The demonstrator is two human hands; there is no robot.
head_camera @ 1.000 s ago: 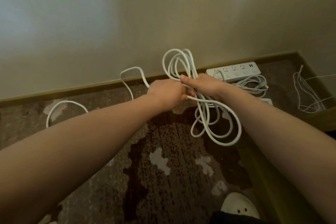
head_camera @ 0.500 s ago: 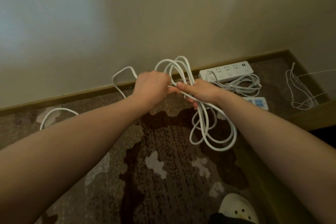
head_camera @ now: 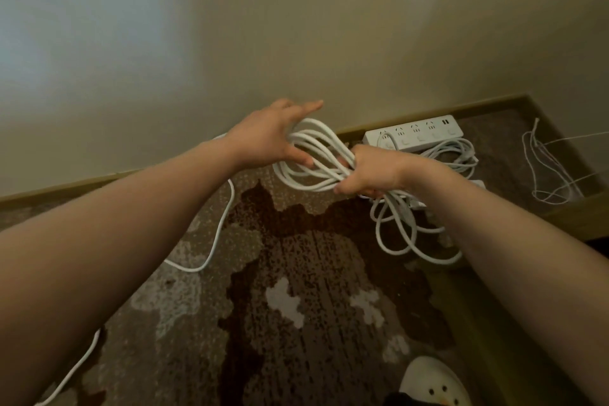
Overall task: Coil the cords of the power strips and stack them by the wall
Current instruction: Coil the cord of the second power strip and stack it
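A thick white cord (head_camera: pixel 316 155) is gathered into several loops in the air above the carpet. My right hand (head_camera: pixel 369 171) is closed around the middle of the bundle, and more loops hang below it to the floor. My left hand (head_camera: pixel 273 135) has its fingers spread, with the loops' left end resting against palm and thumb. A loose run of the same cord (head_camera: pixel 217 234) trails down to the carpet and off to the lower left. A white power strip (head_camera: pixel 415 133) lies by the wall on its own coiled cord (head_camera: pixel 454 155).
A patterned brown carpet (head_camera: pixel 296 306) covers the floor up to a wooden skirting board (head_camera: pixel 82 181). Thin white string (head_camera: pixel 547 168) lies at the right near a wooden edge. A white clog (head_camera: pixel 431 382) shows at the bottom. Part of another strip peeks out behind my right wrist.
My left hand has let go of its closed grip and spread its fingers at the loops' left end. The bundle has turned from upright to lying sideways, and both hands have shifted right.
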